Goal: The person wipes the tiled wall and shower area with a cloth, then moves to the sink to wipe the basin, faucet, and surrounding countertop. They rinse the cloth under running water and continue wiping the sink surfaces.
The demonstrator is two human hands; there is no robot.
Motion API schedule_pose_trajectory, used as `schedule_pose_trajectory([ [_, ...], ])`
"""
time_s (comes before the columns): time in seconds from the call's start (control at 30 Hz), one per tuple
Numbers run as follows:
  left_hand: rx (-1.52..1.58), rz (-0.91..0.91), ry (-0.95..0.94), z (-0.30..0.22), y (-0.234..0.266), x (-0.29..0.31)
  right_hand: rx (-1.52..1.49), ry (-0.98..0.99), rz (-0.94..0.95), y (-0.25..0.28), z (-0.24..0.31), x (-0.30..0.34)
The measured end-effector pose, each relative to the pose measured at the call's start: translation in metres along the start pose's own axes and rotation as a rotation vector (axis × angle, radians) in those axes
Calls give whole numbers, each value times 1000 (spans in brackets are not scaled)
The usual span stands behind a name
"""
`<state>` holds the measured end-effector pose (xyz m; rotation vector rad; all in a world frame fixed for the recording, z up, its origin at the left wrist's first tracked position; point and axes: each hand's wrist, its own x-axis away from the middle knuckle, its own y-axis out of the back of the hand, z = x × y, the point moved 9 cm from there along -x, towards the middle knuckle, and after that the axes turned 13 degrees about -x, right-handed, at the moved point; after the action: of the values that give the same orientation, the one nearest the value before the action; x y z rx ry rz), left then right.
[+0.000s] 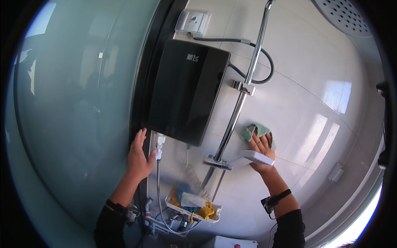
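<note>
My right hand [260, 149] presses a green cloth [261, 131] flat against the white tiled wall [289, 120], its fingers laid out over the cloth. A white hand shower [257, 157] on its holder crosses in front of that wrist. On the left, my left hand [139, 156] has its fingers spread upward against the dark door frame [142, 95], with the thumb apart. It is beside the white pipe fitting [160, 144] under a black wall-mounted water heater [186, 91], and nothing shows in its grasp.
A chrome shower rail [237, 111] slants up to a round shower head [343, 16]. Below stands a white basket [192, 206] with yellow and blue items, near a hose [159, 194] and taps. Frosted glass [78, 103] fills the left side. A black cable [223, 40] runs from a socket box [193, 21].
</note>
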<state>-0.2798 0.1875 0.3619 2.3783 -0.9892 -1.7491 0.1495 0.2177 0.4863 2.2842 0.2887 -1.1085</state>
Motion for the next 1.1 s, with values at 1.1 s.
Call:
schedule_pose_trajectory([
  [1.1,331,661,326,-4,9,291,-1819,-1693,-291,-13,163,247],
])
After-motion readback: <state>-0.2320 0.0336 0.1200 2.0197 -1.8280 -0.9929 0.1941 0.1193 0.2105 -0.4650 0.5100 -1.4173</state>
